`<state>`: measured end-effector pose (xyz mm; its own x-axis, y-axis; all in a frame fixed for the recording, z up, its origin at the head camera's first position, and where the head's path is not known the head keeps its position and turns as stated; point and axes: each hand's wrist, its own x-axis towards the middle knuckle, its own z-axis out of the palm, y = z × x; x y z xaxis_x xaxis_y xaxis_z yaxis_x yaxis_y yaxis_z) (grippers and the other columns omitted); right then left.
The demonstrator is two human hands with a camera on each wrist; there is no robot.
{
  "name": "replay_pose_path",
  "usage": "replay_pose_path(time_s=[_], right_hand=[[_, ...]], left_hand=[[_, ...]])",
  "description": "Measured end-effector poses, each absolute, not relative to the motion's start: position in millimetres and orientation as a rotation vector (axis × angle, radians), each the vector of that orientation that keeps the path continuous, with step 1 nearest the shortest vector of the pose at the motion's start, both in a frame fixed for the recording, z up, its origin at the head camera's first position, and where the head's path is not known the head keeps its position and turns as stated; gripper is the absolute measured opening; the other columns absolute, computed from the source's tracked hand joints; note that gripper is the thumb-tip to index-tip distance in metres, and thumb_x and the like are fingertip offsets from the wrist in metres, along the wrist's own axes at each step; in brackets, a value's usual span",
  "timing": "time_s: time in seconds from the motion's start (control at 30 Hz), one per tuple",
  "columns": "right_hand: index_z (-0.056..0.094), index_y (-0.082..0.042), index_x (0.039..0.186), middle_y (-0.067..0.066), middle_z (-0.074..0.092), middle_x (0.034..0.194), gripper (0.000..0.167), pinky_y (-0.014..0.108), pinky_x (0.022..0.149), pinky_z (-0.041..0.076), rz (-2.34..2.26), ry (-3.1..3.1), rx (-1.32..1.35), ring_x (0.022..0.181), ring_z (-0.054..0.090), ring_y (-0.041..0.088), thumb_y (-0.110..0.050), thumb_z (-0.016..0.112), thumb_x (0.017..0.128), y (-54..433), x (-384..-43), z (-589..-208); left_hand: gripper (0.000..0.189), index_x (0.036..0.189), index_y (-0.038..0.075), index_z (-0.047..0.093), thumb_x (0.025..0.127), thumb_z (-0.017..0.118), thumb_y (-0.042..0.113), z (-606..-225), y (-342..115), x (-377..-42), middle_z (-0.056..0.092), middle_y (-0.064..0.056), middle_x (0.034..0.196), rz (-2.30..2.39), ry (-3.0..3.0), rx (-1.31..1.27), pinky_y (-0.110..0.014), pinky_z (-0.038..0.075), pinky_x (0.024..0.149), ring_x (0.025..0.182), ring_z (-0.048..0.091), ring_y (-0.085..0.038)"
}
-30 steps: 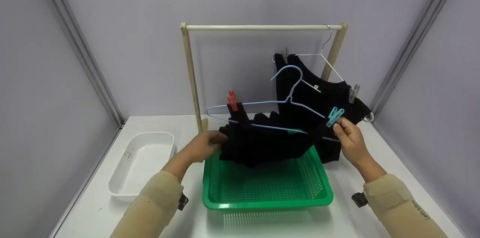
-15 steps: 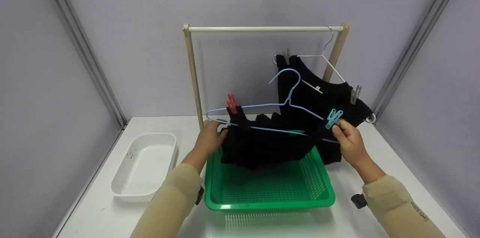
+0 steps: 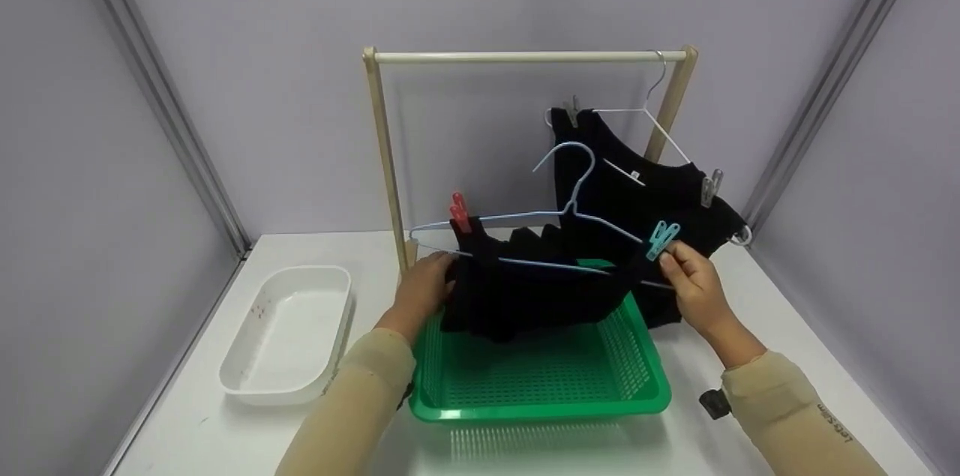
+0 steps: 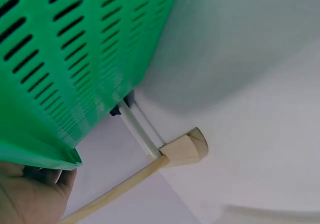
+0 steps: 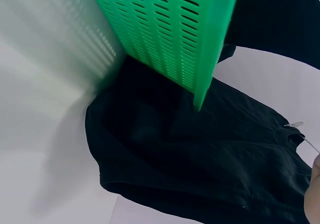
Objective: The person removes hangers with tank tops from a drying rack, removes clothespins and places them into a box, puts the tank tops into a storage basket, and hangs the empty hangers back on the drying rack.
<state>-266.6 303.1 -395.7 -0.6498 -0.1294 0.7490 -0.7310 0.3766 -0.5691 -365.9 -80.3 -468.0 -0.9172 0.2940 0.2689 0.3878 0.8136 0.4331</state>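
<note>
A light-blue clothes hanger (image 3: 525,216) is tilted over the green basket, with a black sleeveless top (image 3: 540,296) draped from it. A red clothespin (image 3: 460,214) grips its left strap, a teal clothespin (image 3: 661,240) its right. My right hand (image 3: 697,288) pinches the hanger's right end beside the teal clothespin. At the top's left edge, my left hand (image 3: 424,288) holds the cloth, its fingertips hidden behind it. The left wrist view shows this hand (image 4: 37,196) with bent fingers near the rim of the green basket (image 4: 75,69).
Behind stands a wooden rack with a white bar (image 3: 517,57). Another black top (image 3: 622,161) hangs at its right on a white hanger (image 3: 664,133), held by grey clothespins (image 3: 707,189). A white tray (image 3: 289,333) lies left of the basket (image 3: 540,412).
My left hand has moved up and right, from the top's lower left side to its edge under the hanger. The hanger has dropped slightly and shifted left; my right hand keeps its hold.
</note>
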Motion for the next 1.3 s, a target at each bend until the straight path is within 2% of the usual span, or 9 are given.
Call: replay_pose_path(time_s=[0.23,0.37,0.63,0.97,1.1,1.3], right_hand=[[0.045,0.008,0.074,0.002,0.034,0.06,0.024,0.028,0.049,0.029,1.266,-2.039,0.73,0.054,0.032,0.009,0.019,0.044,0.094,302.2,-266.9,-399.4],[0.044,0.006,0.072,0.002,0.033,0.06,0.025,0.028,0.049,0.028,1.267,-2.039,0.734,0.053,0.032,0.011,0.019,0.044,0.094,304.0,-265.7,-403.7],[0.046,0.007,0.074,0.001,0.034,0.06,0.023,0.028,0.049,0.029,1.26,-2.044,0.71,0.053,0.032,0.009,0.019,0.045,0.094,307.2,-264.4,-404.9],[0.045,0.009,0.074,0.005,0.034,0.059,0.022,0.028,0.049,0.029,1.244,-2.058,0.698,0.053,0.032,0.008,0.02,0.045,0.093,306.8,-263.0,-403.7],[0.045,0.008,0.074,0.005,0.033,0.06,0.023,0.027,0.049,0.028,1.235,-2.059,0.687,0.053,0.031,0.009,0.019,0.044,0.094,307.5,-262.9,-402.7],[0.049,0.01,0.078,0.005,0.035,0.06,0.019,0.027,0.05,0.029,1.23,-2.079,0.665,0.054,0.033,0.008,0.018,0.044,0.094,308.5,-260.7,-400.7]], left_hand=[[0.021,0.112,0.005,0.067,0.091,0.069,0.004,-473.5,-80.2,-367.1,0.068,-0.015,0.111,-0.611,-2.72,-0.564,-0.048,0.052,0.096,0.107,0.064,-0.033],[0.013,0.105,0.005,0.067,0.092,0.068,0.003,-479.1,-80.1,-365.5,0.069,-0.017,0.105,-0.526,-2.669,-0.575,-0.046,0.054,0.092,0.102,0.066,-0.033],[0.021,0.111,0.004,0.067,0.096,0.055,-0.006,-480.9,-80.4,-364.6,0.068,-0.017,0.108,-0.487,-2.578,-0.582,-0.046,0.053,0.093,0.104,0.064,-0.034],[0.022,0.11,0.003,0.065,0.097,0.051,-0.006,-479.8,-82.2,-365.8,0.068,-0.018,0.112,-0.552,-2.582,-0.579,-0.048,0.05,0.098,0.109,0.063,-0.036],[0.023,0.114,0.0,0.06,0.095,0.051,-0.01,-477.1,-82.4,-364.4,0.065,-0.021,0.115,-0.489,-2.529,-0.63,-0.049,0.05,0.098,0.11,0.062,-0.038],[0.038,0.132,-0.001,0.055,0.096,0.05,-0.011,-465.3,-80.0,-365.1,0.062,-0.021,0.121,-0.524,-2.506,-0.569,-0.047,0.053,0.094,0.108,0.063,-0.036]])
